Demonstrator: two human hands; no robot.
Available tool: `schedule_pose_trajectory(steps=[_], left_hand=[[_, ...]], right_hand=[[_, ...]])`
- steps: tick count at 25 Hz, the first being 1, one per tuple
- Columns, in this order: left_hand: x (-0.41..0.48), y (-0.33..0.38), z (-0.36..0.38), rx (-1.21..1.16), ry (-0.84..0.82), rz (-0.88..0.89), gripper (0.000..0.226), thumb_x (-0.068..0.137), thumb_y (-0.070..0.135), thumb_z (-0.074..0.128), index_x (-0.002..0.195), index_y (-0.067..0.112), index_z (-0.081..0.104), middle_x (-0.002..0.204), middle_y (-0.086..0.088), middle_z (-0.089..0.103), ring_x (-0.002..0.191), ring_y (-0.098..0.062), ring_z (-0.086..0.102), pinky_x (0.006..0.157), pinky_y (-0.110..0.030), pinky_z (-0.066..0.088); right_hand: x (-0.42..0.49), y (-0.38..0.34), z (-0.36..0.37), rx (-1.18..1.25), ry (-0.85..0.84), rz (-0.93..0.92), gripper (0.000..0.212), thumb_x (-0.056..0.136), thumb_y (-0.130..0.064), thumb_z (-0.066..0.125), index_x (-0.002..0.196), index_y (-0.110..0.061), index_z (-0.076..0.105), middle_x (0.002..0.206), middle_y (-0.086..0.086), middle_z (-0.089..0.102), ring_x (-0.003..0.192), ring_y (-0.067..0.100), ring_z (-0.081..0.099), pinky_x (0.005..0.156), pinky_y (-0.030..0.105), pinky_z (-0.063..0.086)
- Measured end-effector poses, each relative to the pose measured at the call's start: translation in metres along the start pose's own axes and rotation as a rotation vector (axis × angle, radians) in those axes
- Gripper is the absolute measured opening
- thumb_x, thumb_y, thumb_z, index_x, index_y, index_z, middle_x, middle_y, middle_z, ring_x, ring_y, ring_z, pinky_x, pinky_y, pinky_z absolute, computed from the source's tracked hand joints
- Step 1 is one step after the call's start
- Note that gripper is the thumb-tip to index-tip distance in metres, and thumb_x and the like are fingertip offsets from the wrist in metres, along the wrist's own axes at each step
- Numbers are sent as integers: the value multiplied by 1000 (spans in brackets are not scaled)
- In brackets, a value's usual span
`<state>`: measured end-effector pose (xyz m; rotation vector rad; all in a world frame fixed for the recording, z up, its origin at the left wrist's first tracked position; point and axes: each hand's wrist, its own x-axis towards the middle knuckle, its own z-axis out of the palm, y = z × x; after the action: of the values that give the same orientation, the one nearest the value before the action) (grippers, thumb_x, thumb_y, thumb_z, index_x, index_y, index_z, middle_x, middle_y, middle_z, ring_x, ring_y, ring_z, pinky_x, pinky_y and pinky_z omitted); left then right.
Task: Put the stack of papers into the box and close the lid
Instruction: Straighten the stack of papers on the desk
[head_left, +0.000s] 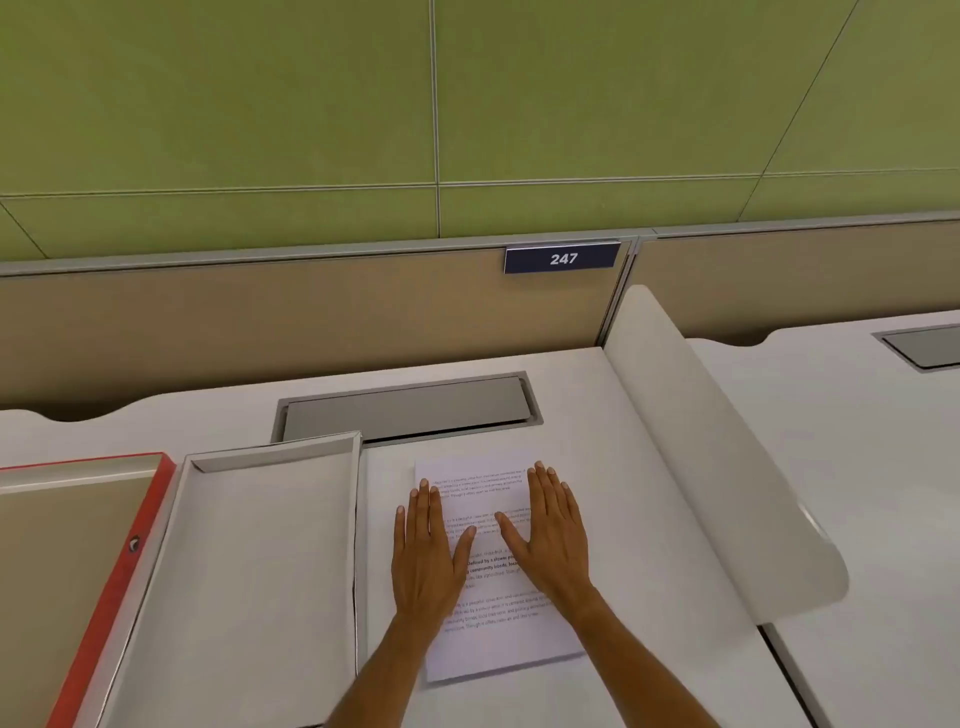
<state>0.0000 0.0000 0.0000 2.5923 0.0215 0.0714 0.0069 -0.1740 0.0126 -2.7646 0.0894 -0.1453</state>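
A stack of printed white papers (511, 644) lies flat on the white desk, in front of me. My left hand (428, 551) and my right hand (553, 535) rest palm down on top of it, side by side, fingers stretched and slightly apart, gripping nothing. Just left of the papers stands an open white box (182, 525), shallow and empty inside. Further left lies its lid (132, 545), red on the outside with a tan inner face, turned open side up.
A grey cable flap (405, 410) is set into the desk behind the papers. A curved white divider panel (727, 467) rises at the right, with a neighbouring desk beyond. A beige partition with a "247" sign (562, 258) backs the desk.
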Motion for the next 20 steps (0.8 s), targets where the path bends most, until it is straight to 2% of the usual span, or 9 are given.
schedule_pose_trajectory(steps=[6, 12, 15, 18, 20], left_hand=[[-13, -7, 8, 17, -33, -71, 90, 85, 71, 21, 155, 15, 12, 164, -4, 16, 152, -23, 18, 123, -39, 9], [-15, -2, 10, -24, -43, -198, 92, 86, 63, 45, 155, 12, 13, 165, -8, 15, 152, -27, 18, 123, -40, 10], [-13, 7, 9, -59, 6, -335, 96, 80, 58, 62, 151, 6, 25, 159, -15, 28, 147, -34, 27, 121, -44, 18], [-5, 24, 2, -25, -2, -540, 86, 71, 56, 73, 133, 5, 41, 138, -19, 47, 127, -34, 46, 107, -46, 38], [2, 36, -5, -36, -71, -692, 82, 69, 54, 77, 123, 3, 43, 128, -19, 50, 119, -34, 48, 98, -47, 41]], right_hand=[[-24, 1, 13, 14, -106, 76, 86, 91, -68, 32, 157, -20, 6, 165, -3, 5, 153, 15, 7, 122, 28, -1], [-28, -3, 15, 111, -127, 175, 88, 92, -63, 40, 156, -16, 1, 166, 1, 3, 154, 17, 5, 123, 31, 3], [-26, -7, 12, 189, -123, 295, 99, 88, -65, 48, 156, -12, 0, 166, 6, 3, 153, 21, 8, 124, 37, 11], [-13, -16, 4, 207, -143, 513, 115, 74, -67, 67, 153, -3, 14, 160, 15, 22, 147, 30, 26, 118, 44, 27], [-3, -21, -3, 154, -183, 621, 110, 64, -66, 76, 141, -3, 31, 146, 16, 40, 136, 32, 39, 108, 47, 38]])
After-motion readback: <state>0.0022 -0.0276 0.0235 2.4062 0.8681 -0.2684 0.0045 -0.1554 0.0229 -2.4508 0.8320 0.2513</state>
